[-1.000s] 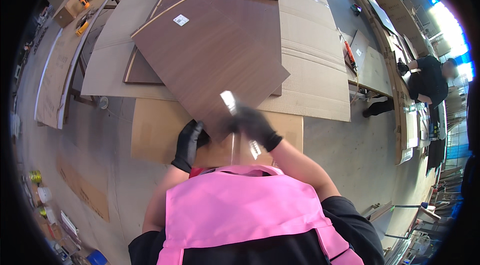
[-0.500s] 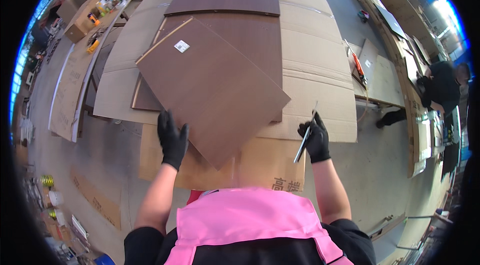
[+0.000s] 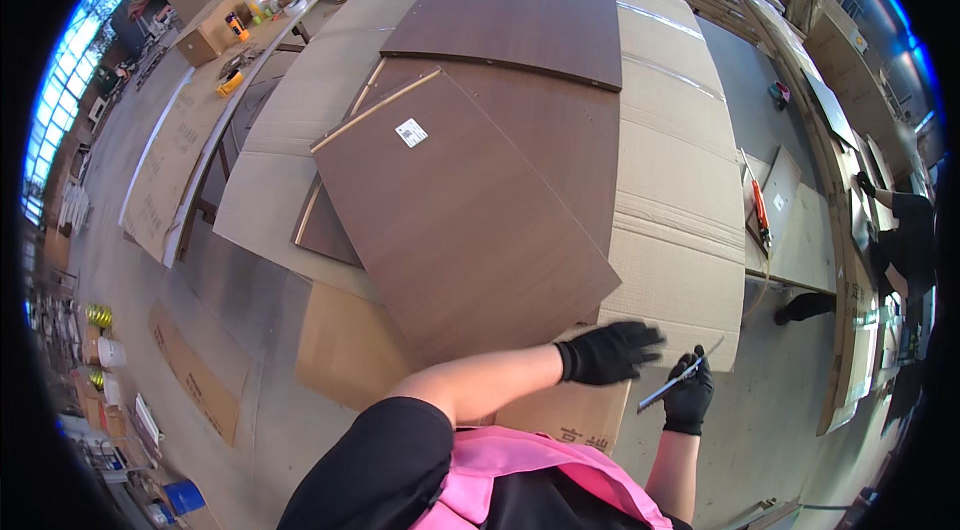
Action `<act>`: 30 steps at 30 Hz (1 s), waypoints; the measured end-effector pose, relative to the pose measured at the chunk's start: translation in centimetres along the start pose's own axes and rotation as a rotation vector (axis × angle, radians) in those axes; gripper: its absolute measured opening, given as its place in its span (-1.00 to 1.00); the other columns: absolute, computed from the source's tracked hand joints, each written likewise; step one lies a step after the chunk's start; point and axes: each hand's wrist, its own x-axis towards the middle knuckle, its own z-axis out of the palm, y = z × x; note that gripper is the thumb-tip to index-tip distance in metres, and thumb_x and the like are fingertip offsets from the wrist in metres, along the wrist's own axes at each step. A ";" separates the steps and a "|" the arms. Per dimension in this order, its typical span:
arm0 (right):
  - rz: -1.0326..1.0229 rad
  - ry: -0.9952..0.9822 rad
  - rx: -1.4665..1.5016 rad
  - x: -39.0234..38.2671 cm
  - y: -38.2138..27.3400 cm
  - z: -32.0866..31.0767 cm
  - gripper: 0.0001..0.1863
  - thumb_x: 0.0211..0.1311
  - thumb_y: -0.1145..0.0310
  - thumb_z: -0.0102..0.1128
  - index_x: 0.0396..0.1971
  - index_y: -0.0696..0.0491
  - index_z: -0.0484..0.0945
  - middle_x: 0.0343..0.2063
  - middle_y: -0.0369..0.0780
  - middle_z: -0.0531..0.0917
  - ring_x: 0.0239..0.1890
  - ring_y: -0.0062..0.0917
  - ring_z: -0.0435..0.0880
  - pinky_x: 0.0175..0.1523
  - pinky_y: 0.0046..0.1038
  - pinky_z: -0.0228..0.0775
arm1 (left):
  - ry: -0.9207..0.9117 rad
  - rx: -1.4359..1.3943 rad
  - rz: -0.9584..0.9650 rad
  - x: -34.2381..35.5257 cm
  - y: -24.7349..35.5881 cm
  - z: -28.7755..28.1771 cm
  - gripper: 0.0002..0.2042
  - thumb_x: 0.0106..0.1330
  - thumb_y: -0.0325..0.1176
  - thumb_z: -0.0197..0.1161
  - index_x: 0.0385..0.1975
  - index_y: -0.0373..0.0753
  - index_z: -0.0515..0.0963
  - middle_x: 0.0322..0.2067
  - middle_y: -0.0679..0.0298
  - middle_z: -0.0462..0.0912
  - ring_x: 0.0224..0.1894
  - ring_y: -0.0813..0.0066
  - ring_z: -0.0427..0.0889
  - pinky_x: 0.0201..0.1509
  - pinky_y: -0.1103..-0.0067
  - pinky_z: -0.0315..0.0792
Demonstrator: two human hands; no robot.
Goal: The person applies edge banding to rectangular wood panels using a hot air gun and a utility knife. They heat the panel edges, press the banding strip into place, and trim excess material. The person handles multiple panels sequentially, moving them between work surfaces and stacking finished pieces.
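My left hand [image 3: 610,353], in a black glove, has crossed to the right, fingers apart and holding nothing, just short of a thin silver metal strip [image 3: 660,393]. The strip slants up to the right in my gloved right hand [image 3: 688,395]. A dark brown board [image 3: 460,230] with a white label [image 3: 410,132] lies askew on a second brown board [image 3: 570,115], with another brown board [image 3: 500,15] at the far end. These rest on cardboard [image 3: 675,210], and a browner cardboard sheet [image 3: 340,340] shows at the near edge.
A side bench [image 3: 160,190] on the left holds a box [image 3: 215,25], yellow tools and small containers. On the right are an orange-handled tool [image 3: 760,210], long stacked planks and a co-worker [image 3: 905,230] in dark clothing. Buckets and clutter stand at lower left.
My left hand has left the near board's edge and swung right toward the metal strip. My right hand, still holding the strip, has moved right and down. The view has shifted.
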 end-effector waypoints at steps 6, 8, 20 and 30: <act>0.182 0.000 -0.029 -0.1 3.3 1.9 -0.78 0.30 0.56 0.00 -0.13 -0.06 0.46 -0.38 -0.32 0.59 -0.46 -0.62 0.58 -0.45 -0.60 0.47 | 0.256 0.444 -0.670 -13.1 -14.4 -13.6 -0.48 0.20 -0.15 0.21 0.14 -0.26 0.42 0.19 -0.04 0.36 0.28 -0.01 0.25 0.39 0.20 0.06; 0.132 0.045 -0.263 0.4 5.4 4.4 -0.70 0.20 0.61 0.10 -0.12 -0.07 0.44 -0.39 -0.33 0.58 -0.42 -0.59 0.58 -0.41 -0.56 0.47 | 0.269 0.620 -0.761 -16.9 -14.8 -15.5 -0.42 0.26 -0.13 0.18 0.25 -0.22 0.31 0.27 0.00 0.26 0.33 0.01 0.18 0.39 0.19 0.02; 0.157 -0.182 -0.599 12.2 8.0 16.8 -0.87 0.22 0.43 0.23 -0.36 0.10 0.45 -0.54 -0.20 0.58 -0.56 -0.50 0.59 -0.49 -0.45 0.46 | 0.200 0.861 -0.891 -18.9 -14.1 -15.7 -0.46 0.30 -0.11 0.08 0.23 -0.25 0.30 0.27 -0.01 0.25 0.30 0.03 0.22 0.36 0.18 0.07; 0.124 -0.532 -0.488 16.4 8.1 22.0 -0.79 0.31 0.29 0.19 -0.27 0.14 0.56 -0.40 -0.30 0.64 -0.27 -0.58 0.64 -0.10 -0.50 0.46 | 0.532 -0.849 -0.929 4.4 -5.9 -7.0 -0.58 0.42 -0.16 0.05 0.13 -0.33 0.35 -0.22 0.23 0.45 -0.22 0.48 0.45 -0.17 0.60 0.39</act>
